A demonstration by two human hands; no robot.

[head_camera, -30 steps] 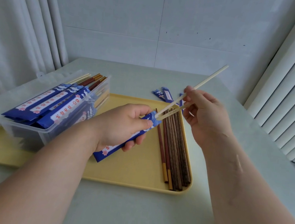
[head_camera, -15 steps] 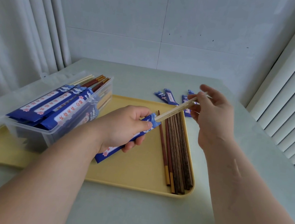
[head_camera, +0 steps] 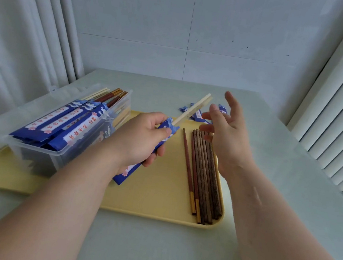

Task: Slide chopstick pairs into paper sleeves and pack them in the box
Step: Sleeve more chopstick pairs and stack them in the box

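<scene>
Left hand: the left hand (head_camera: 144, 136) grips a blue patterned paper sleeve (head_camera: 168, 127), fingers and thumb curled round its upper half. It holds the sleeve tilted above the flat yellow plastic tray (head_camera: 157, 203).
Pale pair: a pair of pale wooden chopsticks (head_camera: 192, 109) sits partly inside that sleeve. The upper ends stick out of the sleeve's mouth, pointing up and away to the right.
Right hand: the right hand (head_camera: 229, 137) is open with fingers spread and holds nothing. It is just beside the protruding ends and seems not to touch them, though the view is too soft to be sure.
Box: a clear plastic box (head_camera: 55, 156) stands on the tray's left part. In it, filled blue sleeves (head_camera: 74, 124) lie side by side.
Loose chopsticks: dark brown and reddish wooden chopsticks (head_camera: 204, 172) lie in a row along the tray's right side, below the right hand.
Spare sleeves: a few empty blue sleeves (head_camera: 183, 109) lie on the pale grey-green desk (head_camera: 151, 248) beyond the tray's far edge, partly hidden.
</scene>
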